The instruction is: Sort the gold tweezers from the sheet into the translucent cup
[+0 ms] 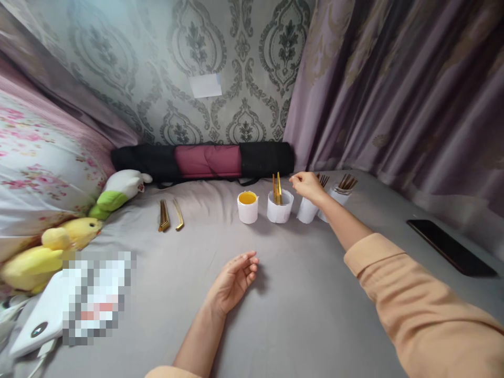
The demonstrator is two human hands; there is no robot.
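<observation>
My right hand (307, 187) is raised beside a white paper-wrapped cup (279, 212), fingers pinched together. Whether anything thin is between the fingertips is too small to tell. Two upright gold strips (279, 188) stand in that cup. To its left is another white cup (248, 211) with a yellow inside. Partly behind my right hand and forearm are a narrow white container (307, 210) and a white-wrapped jar (340, 195), both holding brown sticks (348, 181). My left hand (235, 279) rests empty on the grey sheet, palm sideways, fingers loosely curved.
Slim bent gold pieces (163, 215) lie to the left, with one more gold piece (179, 214) beside them. A black and maroon roll (207, 161) lies along the wall. Plush toys (79, 231) and a white device (43, 315) are at left, a black phone (449, 247) at right.
</observation>
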